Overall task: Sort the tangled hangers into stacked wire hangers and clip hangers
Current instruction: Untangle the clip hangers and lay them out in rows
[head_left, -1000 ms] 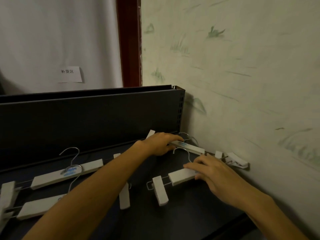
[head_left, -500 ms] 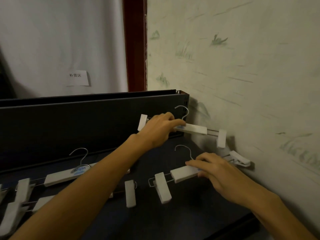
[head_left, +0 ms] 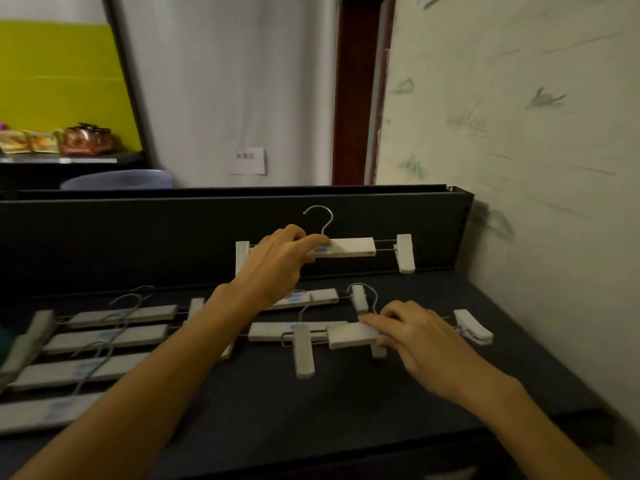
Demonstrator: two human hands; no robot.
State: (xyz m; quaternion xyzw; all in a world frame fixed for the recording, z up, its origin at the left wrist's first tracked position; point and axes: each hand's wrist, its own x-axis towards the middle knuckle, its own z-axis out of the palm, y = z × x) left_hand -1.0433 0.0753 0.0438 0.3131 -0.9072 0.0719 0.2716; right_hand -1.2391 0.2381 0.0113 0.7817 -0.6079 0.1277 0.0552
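Above the dark shelf (head_left: 398, 403), the left hand (head_left: 277, 268) holds a white clip hanger (head_left: 351, 247) lifted clear of the surface, fingers curled over the left part of its flat bar; the bar runs left to right, level, with the bent metal hook (head_left: 320, 220) pointing up and its two clips hanging down at either end on a thin wire rail. A blue printed mark shows on the bar just under the fingers, too blurred to read. Lower and to the right, the right hand (head_left: 420, 336) rests on a second clip hanger (head_left: 349, 335) lying flat on the shelf, straight fingers pressing its white bar rather than closing round it; that bar also lies left to right, one clip (head_left: 304, 353) pointing toward the viewer, another clip (head_left: 472, 330) sticking out to the right near the wall. Two more white hangers (head_left: 313, 297) lie just behind and beside it, overlapping, hooks toward the back panel. At the left a row of hangers (head_left: 104, 336) lies stacked in parallel, bars left to right, blurred, with blue marks. The bars look like smooth painted blocks; hooks and rails are bare wire. A paper note (head_left: 247, 161) on the grey curtain bears writing too small to read. The wall at right is pale with green brush-like marks.
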